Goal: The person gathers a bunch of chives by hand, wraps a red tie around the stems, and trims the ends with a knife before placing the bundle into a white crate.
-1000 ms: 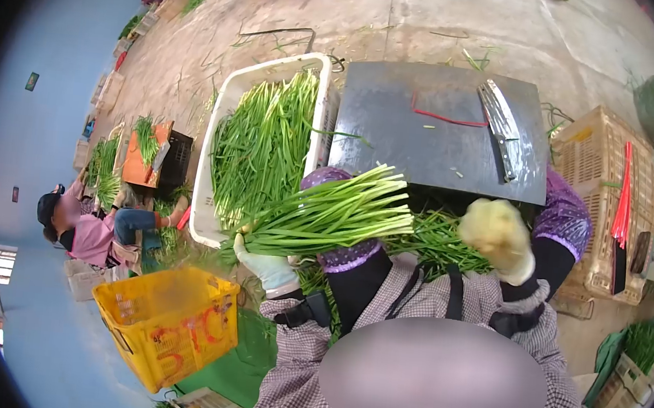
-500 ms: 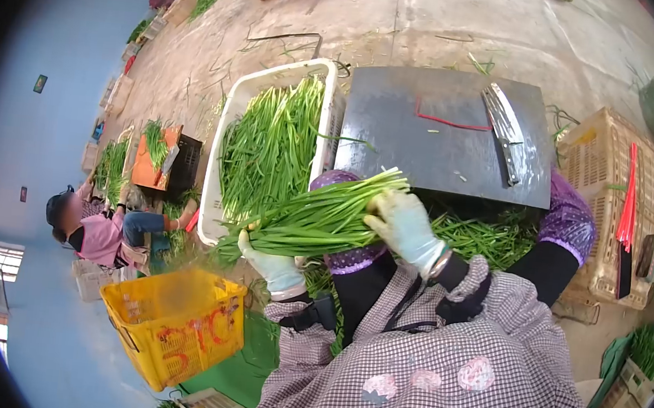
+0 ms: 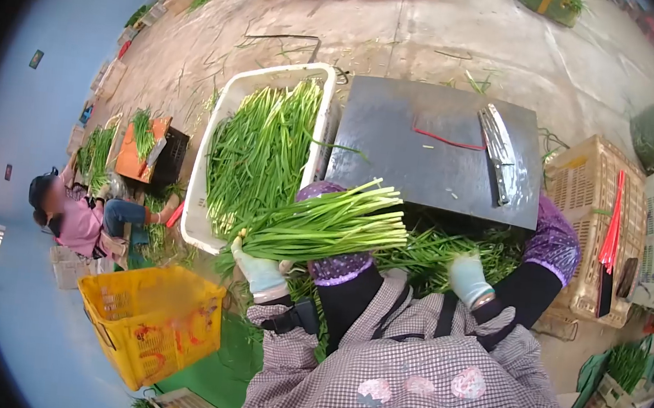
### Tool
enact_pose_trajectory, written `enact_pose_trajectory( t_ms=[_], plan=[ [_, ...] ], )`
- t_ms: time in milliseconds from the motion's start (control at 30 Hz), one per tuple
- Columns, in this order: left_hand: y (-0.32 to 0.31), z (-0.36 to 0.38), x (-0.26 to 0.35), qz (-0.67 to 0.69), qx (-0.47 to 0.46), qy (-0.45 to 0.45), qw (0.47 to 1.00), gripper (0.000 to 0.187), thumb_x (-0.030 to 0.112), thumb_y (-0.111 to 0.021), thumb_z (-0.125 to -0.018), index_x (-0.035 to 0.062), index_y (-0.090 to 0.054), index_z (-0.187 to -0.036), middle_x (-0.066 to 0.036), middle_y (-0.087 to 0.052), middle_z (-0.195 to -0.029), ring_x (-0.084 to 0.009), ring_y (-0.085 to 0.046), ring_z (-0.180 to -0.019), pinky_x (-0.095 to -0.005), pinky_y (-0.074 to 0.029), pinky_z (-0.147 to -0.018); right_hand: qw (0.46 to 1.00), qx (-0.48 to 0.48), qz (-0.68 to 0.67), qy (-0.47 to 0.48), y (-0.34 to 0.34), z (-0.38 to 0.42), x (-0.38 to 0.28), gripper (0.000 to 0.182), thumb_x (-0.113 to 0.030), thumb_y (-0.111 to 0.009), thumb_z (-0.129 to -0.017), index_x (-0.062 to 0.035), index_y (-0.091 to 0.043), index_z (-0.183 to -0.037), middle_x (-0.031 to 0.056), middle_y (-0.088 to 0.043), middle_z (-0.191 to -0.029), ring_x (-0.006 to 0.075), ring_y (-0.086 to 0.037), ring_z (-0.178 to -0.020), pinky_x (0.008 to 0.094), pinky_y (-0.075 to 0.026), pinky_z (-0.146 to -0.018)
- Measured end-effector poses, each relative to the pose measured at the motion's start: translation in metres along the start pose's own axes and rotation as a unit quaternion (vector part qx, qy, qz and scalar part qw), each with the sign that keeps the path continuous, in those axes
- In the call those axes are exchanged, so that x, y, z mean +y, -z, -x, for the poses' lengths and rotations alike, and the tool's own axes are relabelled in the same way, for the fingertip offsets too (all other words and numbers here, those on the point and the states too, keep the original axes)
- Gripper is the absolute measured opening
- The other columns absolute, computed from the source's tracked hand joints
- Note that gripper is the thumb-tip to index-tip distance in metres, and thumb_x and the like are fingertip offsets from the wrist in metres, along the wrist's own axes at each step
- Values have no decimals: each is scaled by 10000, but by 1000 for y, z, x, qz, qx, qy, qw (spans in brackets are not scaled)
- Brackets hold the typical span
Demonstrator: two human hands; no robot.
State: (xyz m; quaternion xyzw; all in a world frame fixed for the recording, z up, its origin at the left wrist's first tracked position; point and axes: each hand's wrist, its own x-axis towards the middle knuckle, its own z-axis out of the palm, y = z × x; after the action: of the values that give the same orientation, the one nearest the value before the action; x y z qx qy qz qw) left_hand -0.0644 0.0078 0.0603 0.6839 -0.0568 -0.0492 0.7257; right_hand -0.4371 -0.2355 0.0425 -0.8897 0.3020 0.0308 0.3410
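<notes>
My gloved left hand (image 3: 259, 271) is closed around the leafy end of a bunch of garlic chives (image 3: 333, 224). The pale cut ends point right, over my left knee. My gloved right hand (image 3: 469, 279) is at a loose pile of garlic chives (image 3: 436, 258) between my legs; its fingers are partly hidden against the greens. Ahead stands a dark board (image 3: 405, 125) with a broad-bladed knife (image 3: 497, 153) and a red tie (image 3: 447, 139) on it. A white crate (image 3: 196, 191) full of garlic chives is left of the board.
A yellow crate (image 3: 164, 338) stands at lower left. On the right, red ties (image 3: 613, 224) lie on an upturned tan crate (image 3: 581, 177). A co-worker (image 3: 81, 220) sits at far left by an orange board (image 3: 133, 158). Scraps litter the concrete floor (image 3: 438, 34).
My right hand has let go of the bunch and moved right and down to the loose pile. My left hand still holds the bunch. The view has shifted slightly.
</notes>
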Motion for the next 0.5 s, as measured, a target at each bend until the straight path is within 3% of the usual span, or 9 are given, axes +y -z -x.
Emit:
enact_pose_trajectory(
  t_ms=[33,67,100,167,233,267,367,433,500],
  plan=[
    [-14,19,16,-108,-11,-76,991,415,413,-505,-1027,125,-489,-1326,-140,-636,-1331,-318,-675,-1063,-516,-621,-767,992,81,-91,32,-6,0,9,354,-282,-629,-996,7,-714,-1182,149,-764,-1057,272,-747,-962,414,-567,-912],
    [-12,26,27,-113,-9,-73,991,415,413,-505,-1027,125,-489,-1326,-140,-636,-1331,-318,-675,-1063,-516,-621,-767,932,24,-343,-115,29,0,-25,344,-288,-630,-1008,-1,-718,-1175,128,-761,-1004,227,-738,-912,345,-572,-856],
    [-7,29,37,-3,-13,30,999,425,329,-551,-1015,113,-434,-1361,-159,-621,-1343,-327,-680,-1056,-488,-634,-779,927,18,-363,-96,44,-3,-32,324,-283,-631,-1024,-15,-719,-1183,104,-751,-999,175,-716,-909,302,-567,-831],
    [-13,21,37,115,-27,123,985,474,246,-598,-1003,101,-379,-1396,-178,-607,-1355,-337,-685,-1049,-459,-648,-790,933,127,-337,-9,53,-15,-52,289,-224,-678,-994,-27,-706,-1204,84,-731,-1023,151,-695,-903,306,-562,-820],
    [-10,21,15,-157,-49,-127,978,426,289,-559,-1017,144,-400,-1384,-154,-627,-1335,-326,-689,-1009,-415,-628,-694,926,191,-321,51,60,-30,-81,322,-170,-710,-956,-34,-688,-1247,75,-708,-1031,148,-677,-910,304,-554,-839],
    [-14,24,19,-158,-51,-127,978,426,289,-559,-1017,144,-400,-1384,-154,-627,-1335,-326,-689,-1009,-415,-628,-694,929,227,-277,90,62,-38,-97,339,-151,-728,-928,-43,-689,-1247,77,-698,-1028,156,-671,-928,308,-548,-856],
    [-25,28,37,-88,-16,-79,993,378,411,-460,-1031,196,-462,-1342,-128,-646,-1313,-327,-689,-988,-437,-592,-626,953,200,-52,222,22,-80,-83,178,-247,-698,-913,-106,-713,-1020,82,-675,-950,296,-672,-888,407,-555,-783],
    [-24,17,44,43,26,115,992,417,501,-369,-1023,228,-493,-1313,-97,-663,-1300,-348,-677,-1017,-495,-564,-621,946,238,-33,217,50,-72,-84,126,-198,-657,-929,-92,-716,-963,62,-689,-956,272,-676,-878,398,-557,-788],
    [-24,20,65,82,33,178,980,432,514,-357,-1019,223,-506,-1302,-88,-669,-1293,-352,-668,-1038,-510,-559,-631,936,274,-121,185,97,-43,-82,122,-155,-632,-947,-74,-723,-942,52,-701,-931,219,-676,-845,357,-554,-762]
  ],
)
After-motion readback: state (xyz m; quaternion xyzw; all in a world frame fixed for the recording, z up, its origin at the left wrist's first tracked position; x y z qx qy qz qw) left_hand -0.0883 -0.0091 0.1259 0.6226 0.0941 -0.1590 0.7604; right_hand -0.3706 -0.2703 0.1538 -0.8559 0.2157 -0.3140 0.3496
